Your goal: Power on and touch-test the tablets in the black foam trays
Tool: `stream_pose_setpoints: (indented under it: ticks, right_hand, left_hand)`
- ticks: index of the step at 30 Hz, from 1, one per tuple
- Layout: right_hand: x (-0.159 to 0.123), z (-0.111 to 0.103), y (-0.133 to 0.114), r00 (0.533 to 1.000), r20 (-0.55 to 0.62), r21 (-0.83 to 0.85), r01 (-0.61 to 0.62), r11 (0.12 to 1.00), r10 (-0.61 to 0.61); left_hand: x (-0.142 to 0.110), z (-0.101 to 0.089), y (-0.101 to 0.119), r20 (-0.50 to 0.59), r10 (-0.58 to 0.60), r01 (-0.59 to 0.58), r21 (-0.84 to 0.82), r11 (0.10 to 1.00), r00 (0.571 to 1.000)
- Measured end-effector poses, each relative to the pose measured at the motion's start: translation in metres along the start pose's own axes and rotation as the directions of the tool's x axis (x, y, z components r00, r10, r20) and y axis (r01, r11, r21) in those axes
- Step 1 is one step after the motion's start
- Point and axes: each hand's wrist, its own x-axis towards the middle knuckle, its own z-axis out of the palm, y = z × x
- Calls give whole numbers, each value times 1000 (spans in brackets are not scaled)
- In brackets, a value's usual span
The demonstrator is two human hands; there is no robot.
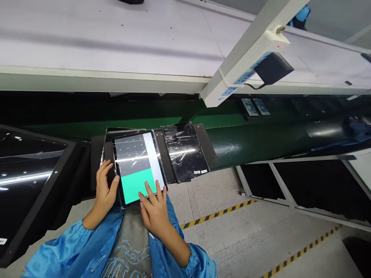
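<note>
In front of me a tablet (pixel 139 166) lies lit up at the belt's near edge, its screen showing a grey keypad, a green block and a white strip. Clear film sticks out around its edges. My left hand (pixel 106 187) is at the tablet's left side, thumb by the frame and fingers stretched out. My right hand (pixel 155 206) is over the lower screen with fingers spread, fingertips at the green area; whether they touch the glass I cannot tell. Just right of it lies a second, dark tablet (pixel 185 152) with small white labels and shiny film.
A dark green conveyor belt (pixel 232 143) runs across, carrying two small devices (pixel 255 107) farther off. Above it is a white shelf (pixel 116 46). A slanted post holds a power strip (pixel 246 73) with a black adapter (pixel 274 68). At left stands a black framed panel (pixel 26 181).
</note>
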Motion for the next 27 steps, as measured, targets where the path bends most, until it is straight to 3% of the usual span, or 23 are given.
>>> stream_pose_setpoints:
  ticks: [6,11,14,20,24,27]
  right_hand:
    - [-5,15,-6,999,37,6,-17,1000,17]
    - [-8,21,-3,996,-85,-29,-33,999,31]
    - [-8,22,-4,997,-77,-24,-31,999,30]
    - [-7,23,-5,999,-7,-76,45,996,-46]
    - [-7,18,-1,988,-108,-157,95,983,-112]
    - [-7,13,2,972,-160,-319,114,941,-172]
  left_hand:
    - [-4,-8,-9,-2,-40,40,-83,996,999]
    - [8,-17,-6,-30,-33,31,-85,996,999]
    - [23,-18,0,-26,-37,35,-61,997,999]
    - [78,-1,3,110,69,-78,79,994,992]
    - [128,22,8,253,140,-210,273,939,957]
    - [155,36,16,404,110,-269,363,892,908]
